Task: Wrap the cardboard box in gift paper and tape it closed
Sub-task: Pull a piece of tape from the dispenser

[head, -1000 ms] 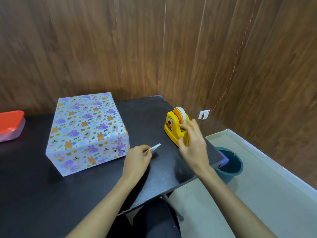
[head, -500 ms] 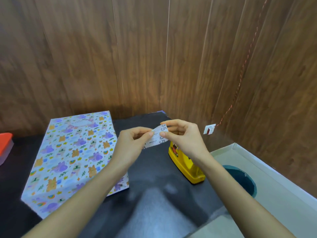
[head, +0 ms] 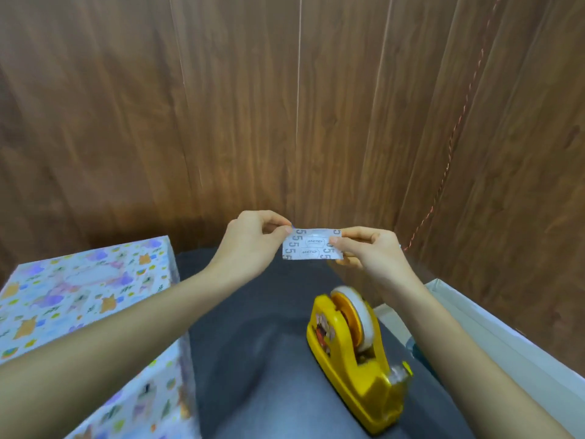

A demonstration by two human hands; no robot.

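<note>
Both hands raised, pinching.
Left hand (head: 250, 245) pinches the slip (head: 311, 247) at its 9 o'clock, right hand (head: 370, 253) at 3; forearms enter from 8 and 4 o'clock.

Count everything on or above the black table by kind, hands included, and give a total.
Hands: 2, left hand and right hand
Gift-wrapped box: 1
Yellow tape dispenser: 1
Printed paper strip, pinched by both hands: 1
Total: 5
</note>
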